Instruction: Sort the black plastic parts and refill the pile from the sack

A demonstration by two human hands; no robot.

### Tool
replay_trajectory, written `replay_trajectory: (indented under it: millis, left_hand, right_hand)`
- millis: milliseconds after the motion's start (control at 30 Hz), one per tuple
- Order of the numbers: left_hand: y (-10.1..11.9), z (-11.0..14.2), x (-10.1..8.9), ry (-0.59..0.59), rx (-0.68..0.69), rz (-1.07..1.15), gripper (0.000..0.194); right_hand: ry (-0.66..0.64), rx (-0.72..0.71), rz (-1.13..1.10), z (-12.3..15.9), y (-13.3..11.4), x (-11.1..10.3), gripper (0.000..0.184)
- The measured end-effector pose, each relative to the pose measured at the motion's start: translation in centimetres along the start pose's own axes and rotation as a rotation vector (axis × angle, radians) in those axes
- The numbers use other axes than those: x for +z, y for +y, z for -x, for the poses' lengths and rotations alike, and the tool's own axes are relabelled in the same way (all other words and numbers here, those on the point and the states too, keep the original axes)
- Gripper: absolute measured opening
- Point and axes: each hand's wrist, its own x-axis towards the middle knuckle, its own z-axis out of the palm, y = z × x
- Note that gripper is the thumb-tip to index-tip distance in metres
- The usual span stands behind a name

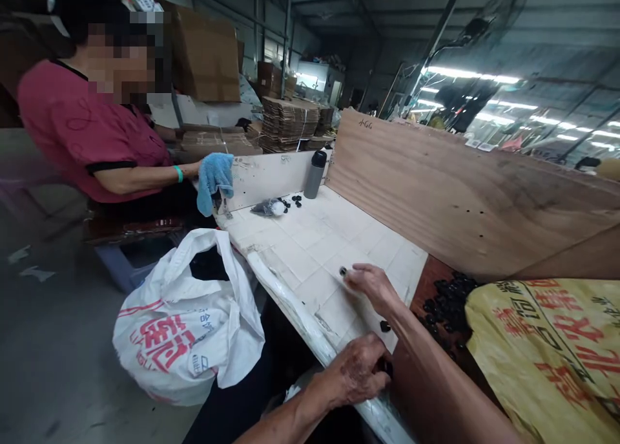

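One small black piece [343,271], partly pale, at the right hand [372,284].

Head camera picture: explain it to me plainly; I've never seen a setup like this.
There is no machine, only a person's left hand and right hand, both bare. The one picture comes from a camera worn on that person's head, looking forward and down. On the white tabletop stands a gray bottle, with a small plastic bag nearby. A heap of black pieces lies beside the yellow sack. At the right hand's fingertips is a small dark piece; blur hides whether it is gripped. The left hand curls around something dark, mostly hidden.
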Motion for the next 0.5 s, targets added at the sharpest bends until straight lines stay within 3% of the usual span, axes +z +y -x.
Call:
replay_trajectory:
  millis: [100, 167, 367, 433, 500]
  left_hand:
    - [0.4, -0.3, -0.4, 0.008, -0.039, 0.084, 0.037]
    - [0.7, -0.5, -0.7, -0.002, -0.038, 0.124, 0.037]
    - [0.5, -0.5, -0.4, -0.019, -0.039, 0.111, 0.029]
    - [0.4, -0.7, -0.2, 0.001, -0.096, 0.189, 0.028]
    - [0.3, -0.9, -0.2, 0.019, -0.151, 0.274, 0.025]
  right_hand:
    - [0.093, -0.083, -0.022, -1.1, -0.2, 2.4, 0.047]
    - [0.159, -0.105, 0.020, 0.2, 1.1, 1.6, 0.045]
    - [0.480, -0.057, 0.326, 8.2, 7.0, -8.3, 0.032]
    - [0.501, -0.060, 0.428, 10.2, 8.1, -10.4, 0.028]
    - [0.419, -0.105, 0.491, 10.9, 8.6, -10.8, 0.025]
